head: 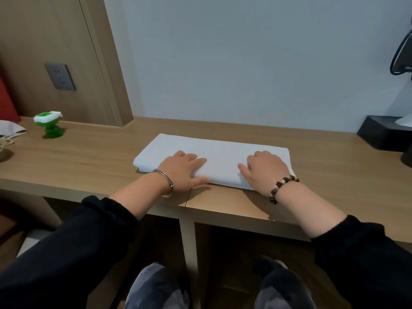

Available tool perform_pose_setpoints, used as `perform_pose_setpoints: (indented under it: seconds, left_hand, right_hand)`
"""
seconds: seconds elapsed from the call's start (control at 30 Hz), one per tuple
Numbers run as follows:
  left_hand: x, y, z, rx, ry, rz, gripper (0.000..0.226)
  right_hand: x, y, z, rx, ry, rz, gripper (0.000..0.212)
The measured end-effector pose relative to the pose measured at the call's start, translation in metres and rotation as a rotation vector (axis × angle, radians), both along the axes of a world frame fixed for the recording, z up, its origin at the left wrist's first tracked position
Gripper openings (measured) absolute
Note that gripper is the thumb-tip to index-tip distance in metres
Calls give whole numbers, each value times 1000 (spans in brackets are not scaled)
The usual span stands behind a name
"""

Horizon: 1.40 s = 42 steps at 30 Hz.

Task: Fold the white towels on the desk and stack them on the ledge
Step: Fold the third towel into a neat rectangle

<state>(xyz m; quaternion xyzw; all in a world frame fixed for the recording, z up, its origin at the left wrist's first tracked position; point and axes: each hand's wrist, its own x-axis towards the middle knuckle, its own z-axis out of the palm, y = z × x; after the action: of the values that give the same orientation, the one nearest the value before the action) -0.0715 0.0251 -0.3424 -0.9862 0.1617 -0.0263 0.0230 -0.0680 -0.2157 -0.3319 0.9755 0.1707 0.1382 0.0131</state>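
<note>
A white towel [220, 152], folded into a long flat rectangle, lies on the wooden desk [89, 159] near its front edge. My left hand [182, 170] rests palm down on the towel's left half, fingers straight, with the thumb along the towel's near edge. My right hand [265, 169] lies flat on the right half, its fingers pointing left. Both hands press on the cloth and neither grips it. No other towel is in view.
A green and white toy [50, 124] stands at the desk's back left, beside a white face mask [11, 130]. A black tissue box [385, 134] sits at the back right. A wall socket [59, 76] is in the wooden panel on the left.
</note>
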Motion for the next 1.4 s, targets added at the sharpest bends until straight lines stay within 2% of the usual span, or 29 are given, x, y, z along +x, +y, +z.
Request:
perform_pose_setpoints:
  seconds: [0.1, 0.17, 0.23, 0.37, 0.47, 0.6, 0.63, 0.7, 0.77, 0.83, 0.87, 0.9, 0.93, 1.0, 1.07, 1.17, 1.23, 1.27, 1.33, 1.4]
  left_hand:
    - [-23, 3, 5, 51, -17, -86, 86]
    - [-41, 11, 5, 90, -41, -157, 100]
    - [-56, 20, 0, 160, -71, -207, 107]
    - [-75, 33, -12, 312, -104, -202, 91]
    - [-77, 46, 0, 393, -117, -158, 86]
    - [-70, 53, 39, 449, -128, -166, 52]
    - [-66, 50, 51, 463, -166, -170, 45]
    - [-56, 42, 77, 463, -265, -190, 39]
    - [-46, 35, 102, 404, -510, -276, 39]
    - [-33, 31, 127, 207, -857, -244, 52]
    - [-27, 27, 136, 52, -969, -146, 62]
    - [-23, 20, 142, -97, -1000, -42, 71]
    - [-19, 12, 146, -223, -980, 37, 78]
    - [-8, -9, 145, -372, -856, 94, 83]
    - [3, -28, 137, -388, -744, 96, 81]
    - [15, -53, 119, -414, -648, 66, 79]
    - [20, -65, 104, -404, -511, 39, 84]
    - [22, -69, 94, -351, -422, 43, 88]
    - [24, -71, 68, -198, -214, 77, 92]
    - [21, -69, 37, -77, -29, 115, 85]
  right_hand:
    - [-1, 18, -3, 143, 189, 151, 41]
    - [-4, 26, -7, 130, 291, 243, 46]
    - [-8, 31, -13, 70, 283, 235, 52]
    - [-19, 40, -20, 24, 260, 189, 66]
    - [-27, 46, -19, 15, 296, 282, 76]
    - [-38, 68, -13, 53, 295, 347, 89]
    - [-39, 77, -11, 88, 241, 326, 85]
    - [-35, 92, 1, 164, 70, 247, 63]
    - [-20, 99, 25, 269, -42, 170, 39]
    - [-2, 98, 55, 464, -49, 112, 26]
    - [7, 94, 69, 568, -48, 78, 19]
    - [15, 91, 83, 674, -58, 39, 11]
    - [21, 87, 97, 789, -69, 5, 5]
    - [33, 77, 119, 1086, -77, -37, 22]
    - [45, 67, 135, 1412, -53, -50, 25]
    - [57, 57, 132, 1797, 33, -99, 10]
    - [66, 51, 111, 2012, 190, -159, 25]
    - [70, 47, 97, 2052, 294, -208, 36]
    - [69, 36, 68, 2006, 492, -319, 49]
    - [66, 23, 42, 1984, 651, -426, 48]
